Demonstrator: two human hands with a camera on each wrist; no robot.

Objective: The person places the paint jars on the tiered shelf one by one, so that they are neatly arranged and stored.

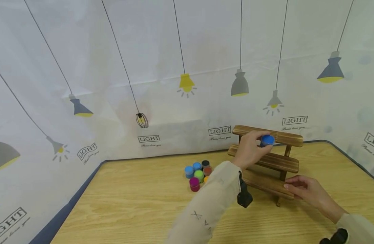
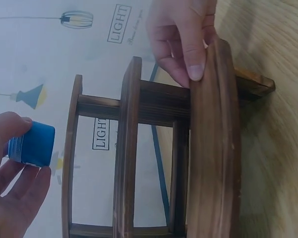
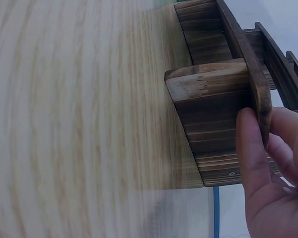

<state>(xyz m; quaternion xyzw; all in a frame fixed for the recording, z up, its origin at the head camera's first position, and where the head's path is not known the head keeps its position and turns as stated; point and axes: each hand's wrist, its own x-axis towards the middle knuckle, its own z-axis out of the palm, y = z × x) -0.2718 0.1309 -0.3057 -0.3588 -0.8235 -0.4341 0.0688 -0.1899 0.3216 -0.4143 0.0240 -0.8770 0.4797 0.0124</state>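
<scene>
My left hand [image 1: 249, 149] pinches a small blue paint jar [image 1: 267, 140] between thumb and fingers, right by the top tier of a three-tier wooden stand [image 1: 281, 163]. In the left wrist view, the blue jar [image 2: 38, 144] appears beside the top plank, with the hand's fingertips around its sides. At the stand's lower right end, my right hand [image 1: 310, 191] grips the bottom plank. The right wrist view shows thumb and fingers of that hand [image 3: 273, 173] on either side of the plank's end [image 3: 260, 94]. No jar is visible on the tiers.
Several small paint jars stand grouped on the wooden table [image 1: 138, 196] left of the stand, among them a purple jar [image 1: 194, 184], a green jar [image 1: 199, 175] and a black jar [image 1: 205, 164]. My left sleeve partly covers the group. A lamp-printed cloth [image 1: 174, 112] hangs behind.
</scene>
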